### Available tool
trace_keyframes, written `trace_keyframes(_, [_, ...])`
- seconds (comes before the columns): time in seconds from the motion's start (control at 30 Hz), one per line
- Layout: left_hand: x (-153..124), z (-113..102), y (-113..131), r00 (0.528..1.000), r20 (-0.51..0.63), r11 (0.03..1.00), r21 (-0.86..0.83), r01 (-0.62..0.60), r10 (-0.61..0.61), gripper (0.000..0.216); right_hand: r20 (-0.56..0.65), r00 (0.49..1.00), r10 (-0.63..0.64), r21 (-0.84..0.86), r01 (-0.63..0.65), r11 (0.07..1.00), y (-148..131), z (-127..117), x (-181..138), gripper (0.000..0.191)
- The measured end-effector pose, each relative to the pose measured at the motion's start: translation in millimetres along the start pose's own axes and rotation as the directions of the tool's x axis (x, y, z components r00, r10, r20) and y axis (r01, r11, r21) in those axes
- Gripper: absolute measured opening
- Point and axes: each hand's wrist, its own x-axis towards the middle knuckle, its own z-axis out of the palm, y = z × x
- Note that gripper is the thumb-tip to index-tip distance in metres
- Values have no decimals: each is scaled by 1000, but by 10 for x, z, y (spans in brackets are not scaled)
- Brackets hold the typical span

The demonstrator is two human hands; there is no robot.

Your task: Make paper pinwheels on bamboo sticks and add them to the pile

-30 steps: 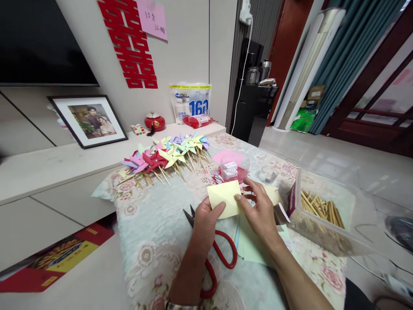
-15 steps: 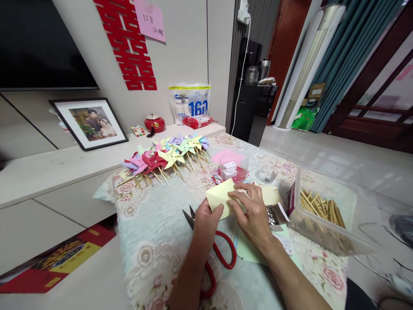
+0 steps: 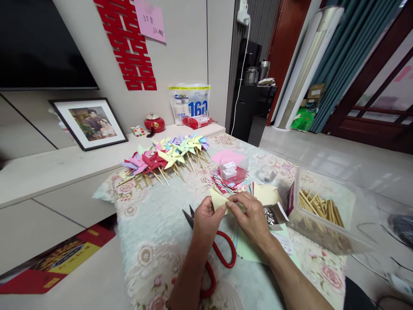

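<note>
A pale yellow sheet of paper (image 3: 218,200) is held between both hands above the table. My left hand (image 3: 206,217) grips its left side, thumb on top. My right hand (image 3: 248,213) pinches its right edge, the thumbs close together. Under my left forearm lie scissors (image 3: 226,249) with red handles and dark blades, partly covered. By my right hand is a small box of silvery fasteners (image 3: 270,216), with more pale yellow paper (image 3: 266,192) behind it. Light green sheets (image 3: 251,249) lie beneath my right wrist.
Several paper pinwheels on sticks (image 3: 172,156) lie at the back left. A clear bin of sticks (image 3: 318,237) stands right. Behind my hands are a clear round container (image 3: 240,165), colourful paper pieces (image 3: 222,185) and a tape roll (image 3: 267,173). A floral cloth (image 3: 145,232) covers the table.
The yellow paper has been turned and folded so less of its face shows. My right hand's fingers have closed onto its edge, nearer my left thumb.
</note>
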Motion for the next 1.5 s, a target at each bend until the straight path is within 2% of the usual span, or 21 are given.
trace_keyframes(0.13, [-23, -7, 79, 996, -89, 998, 67, -23, 29, 28, 12, 985, 171, 193, -171, 966, 12, -10, -4, 16])
trace_keyframes(0.27, [-38, -32, 118, 979, -190, 995, 71, -65, 77, 37, 96, 928, 360, 405, -366, 838, 34, -11, 14, 21])
trace_keyframes(0.37, [-53, -17, 126, 992, -125, 999, -43, -6, 1, 43, 162, 885, 437, 519, -453, 724, 44, -5, 42, 24])
trace_keyframes(0.47, [-65, 14, 111, 999, -39, 994, -101, 29, -33, 43, 190, 863, 468, 571, -485, 663, 42, -2, 56, 26])
trace_keyframes(0.63, [-49, 10, 14, 1000, 15, 1000, -15, 5, -4, 41, 191, 853, 486, 589, -496, 638, 40, 4, 39, 25])
trace_keyframes(0.83, [-54, 18, 26, 999, -49, 999, -42, 18, -20, 43, 202, 869, 451, 647, -464, 605, 65, 36, 49, 22])
trace_keyframes(0.9, [-66, 36, 66, 998, -68, 998, -56, 16, -20, 45, 198, 881, 431, 676, -441, 590, 71, 38, 51, 31])
trace_keyframes(1.0, [-78, 50, 110, 998, -67, 999, -51, 9, -13, 45, 175, 911, 372, 661, -389, 642, 70, 14, 42, 45])
trace_keyframes(1.13, [-86, 30, 130, 997, -62, 997, -63, 34, -38, 49, 140, 958, 251, 494, -287, 821, 48, -53, 26, 27])
trace_keyframes(1.2, [-88, 14, 137, 996, -53, 994, -93, 64, -69, 53, 143, 970, 197, 425, -240, 873, 37, -75, 23, 20])
trace_keyframes(1.3, [-89, -4, 149, 996, -53, 993, -97, 72, -77, 54, 136, 978, 160, 374, -200, 906, 33, -74, 25, 19])
trace_keyframes(1.5, [-93, 15, 172, 997, -72, 998, -59, 16, -20, 53, 92, 983, 157, 325, -179, 929, 60, -45, 32, 21])
